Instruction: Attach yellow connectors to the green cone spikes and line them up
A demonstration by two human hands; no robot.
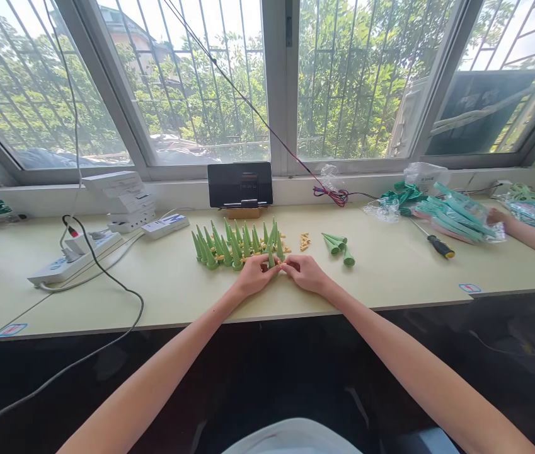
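My left hand (256, 275) is closed around the base of a green cone (271, 257) at the front right of a group. Close against it, my right hand (307, 273) pinches a small yellowish piece (281, 265) beside that cone; its exact kind is too small to tell. Several upright green cones (211, 257) stand in rows behind and left of my hands, with small yellow pieces between them. A little pile of loose yellow pieces (305, 241) lies beyond my right hand. To its right, several green cones (336, 243) rest on their sides.
A black tablet (239, 185) stands at the back. Left are a power strip (75, 257), stacked white boxes (123, 195) and a cable. On the right lie a screwdriver (440, 246) and teal bagged strips (459, 214), touched by another person's hand (498, 218).
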